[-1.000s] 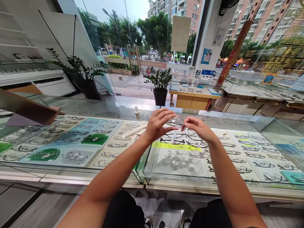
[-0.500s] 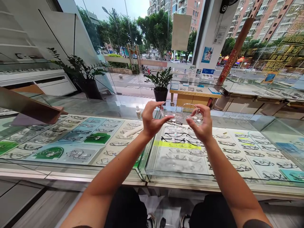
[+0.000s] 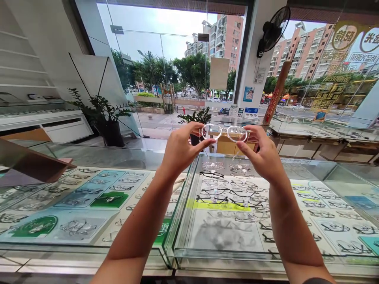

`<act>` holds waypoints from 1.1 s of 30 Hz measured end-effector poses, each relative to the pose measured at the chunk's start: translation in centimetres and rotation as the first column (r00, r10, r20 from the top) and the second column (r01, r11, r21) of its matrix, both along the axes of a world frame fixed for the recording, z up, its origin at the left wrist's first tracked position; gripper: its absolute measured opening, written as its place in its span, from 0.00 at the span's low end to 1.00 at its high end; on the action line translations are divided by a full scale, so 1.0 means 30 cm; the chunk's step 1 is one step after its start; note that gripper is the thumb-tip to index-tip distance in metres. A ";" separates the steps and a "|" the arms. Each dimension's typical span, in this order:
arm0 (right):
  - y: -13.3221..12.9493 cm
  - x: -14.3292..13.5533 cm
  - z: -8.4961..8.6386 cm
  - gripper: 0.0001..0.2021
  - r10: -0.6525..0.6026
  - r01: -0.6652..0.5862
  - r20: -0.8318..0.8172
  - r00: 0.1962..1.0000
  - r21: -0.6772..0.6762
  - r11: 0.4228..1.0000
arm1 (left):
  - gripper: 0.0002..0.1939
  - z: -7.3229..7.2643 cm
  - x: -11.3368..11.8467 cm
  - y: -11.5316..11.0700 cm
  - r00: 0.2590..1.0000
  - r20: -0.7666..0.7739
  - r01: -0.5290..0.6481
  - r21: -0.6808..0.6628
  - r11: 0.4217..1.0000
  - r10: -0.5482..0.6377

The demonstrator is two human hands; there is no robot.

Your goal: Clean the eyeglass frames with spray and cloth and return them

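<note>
A pair of clear-framed eyeglasses (image 3: 219, 137) is held up in front of me, above the glass display case, lenses side by side. My left hand (image 3: 185, 146) pinches the left rim between thumb and fingers. On the other side, my right hand (image 3: 260, 152) grips the right rim the same way. The temples hang down thinly and are hard to make out. Below the hands, several rows of spectacle frames (image 3: 213, 199) lie inside the glass case (image 3: 179, 221), some dark and some clear.
Another glass case section (image 3: 97, 240) with frames on blue and green cards extends left. A brown angled board (image 3: 35, 161) juts in at the left. Potted plants (image 3: 108, 126) stand beyond the counter. A black fan (image 3: 274, 31) hangs on the pillar, and a wooden table (image 3: 226, 148) is farther back.
My view has tilted upward, showing more sky and the wall fan. Both hands have raised the eyeglasses, whose lenses now face me more squarely. The grip on both sides remains.
</note>
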State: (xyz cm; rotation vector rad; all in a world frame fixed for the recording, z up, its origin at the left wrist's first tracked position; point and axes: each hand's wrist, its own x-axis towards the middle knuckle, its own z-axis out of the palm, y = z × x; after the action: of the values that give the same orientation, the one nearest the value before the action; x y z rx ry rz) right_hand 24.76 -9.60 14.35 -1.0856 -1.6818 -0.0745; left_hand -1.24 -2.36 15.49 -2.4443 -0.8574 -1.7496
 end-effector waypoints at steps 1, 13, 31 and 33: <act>-0.008 0.008 -0.001 0.23 -0.014 0.014 0.022 1.000 -0.018 1.000 | 0.27 -0.005 -0.006 -0.002 0.999 -0.030 0.012 -0.013 1.000 -0.013; -0.013 0.065 -0.015 0.24 -0.144 0.150 0.151 0.978 -0.028 0.988 | 0.21 -0.043 0.026 0.043 0.998 -0.042 0.053 0.171 0.984 -0.046; 0.066 0.047 -0.031 0.26 -0.071 0.066 0.048 0.996 0.097 0.993 | 0.24 -0.071 0.014 0.146 0.992 0.058 0.099 0.172 0.980 -0.110; 0.085 0.032 -0.034 0.25 -0.061 0.055 0.030 0.998 0.169 0.984 | 0.24 -0.080 0.008 0.180 0.987 0.078 0.126 0.149 0.981 -0.139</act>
State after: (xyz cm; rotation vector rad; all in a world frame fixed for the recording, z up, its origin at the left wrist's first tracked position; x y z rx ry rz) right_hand 25.72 -7.05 13.34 -1.0110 -1.6433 -0.2700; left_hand -0.99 3.03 13.09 -2.3977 -0.5624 -1.9024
